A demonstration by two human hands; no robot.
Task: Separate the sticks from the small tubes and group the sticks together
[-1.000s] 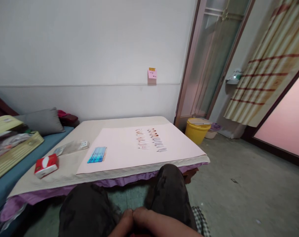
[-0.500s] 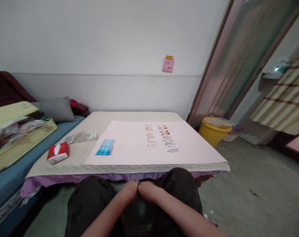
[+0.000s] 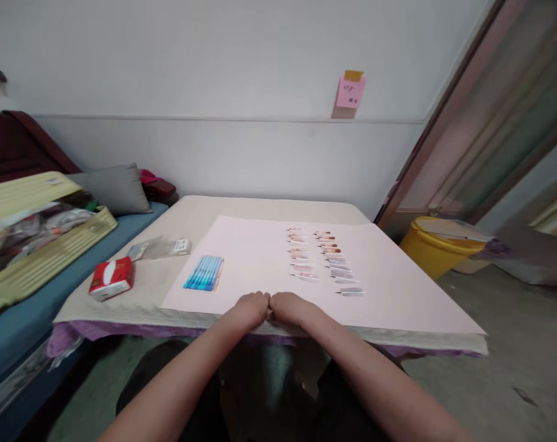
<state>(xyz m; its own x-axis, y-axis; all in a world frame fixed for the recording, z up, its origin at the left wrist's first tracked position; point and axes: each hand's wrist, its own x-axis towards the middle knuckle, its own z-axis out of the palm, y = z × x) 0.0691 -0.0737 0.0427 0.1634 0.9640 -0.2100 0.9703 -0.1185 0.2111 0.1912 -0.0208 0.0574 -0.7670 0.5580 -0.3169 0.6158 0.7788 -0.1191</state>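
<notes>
My left hand [image 3: 253, 309] and my right hand [image 3: 288, 307] are both closed into fists, knuckles touching, over the front edge of the table. Nothing sticks out of either fist; the palms are hidden. Just beyond them lies a large pale pink sheet [image 3: 255, 245]. On its left, a row of blue pens [image 3: 203, 273] lies side by side. Farther right are two columns of slim pen-like pieces with dark pointed tips: a left column [image 3: 301, 267] with pale bodies and a right column [image 3: 337, 268], some brown-ended, others grey and clear.
At left on the cream table cover [image 3: 163, 218] are a red tissue pack [image 3: 111, 278] and a clear plastic bag [image 3: 161, 247]. A yellow bucket [image 3: 437, 248] stands right of the table. A pink note [image 3: 351, 92] is taped to the wall. A blue couch [image 3: 135, 230] is at left.
Both fists have moved forward and up from near my knees to the table's front edge, still together. The view has shifted, and the pens and other pieces lie as before.
</notes>
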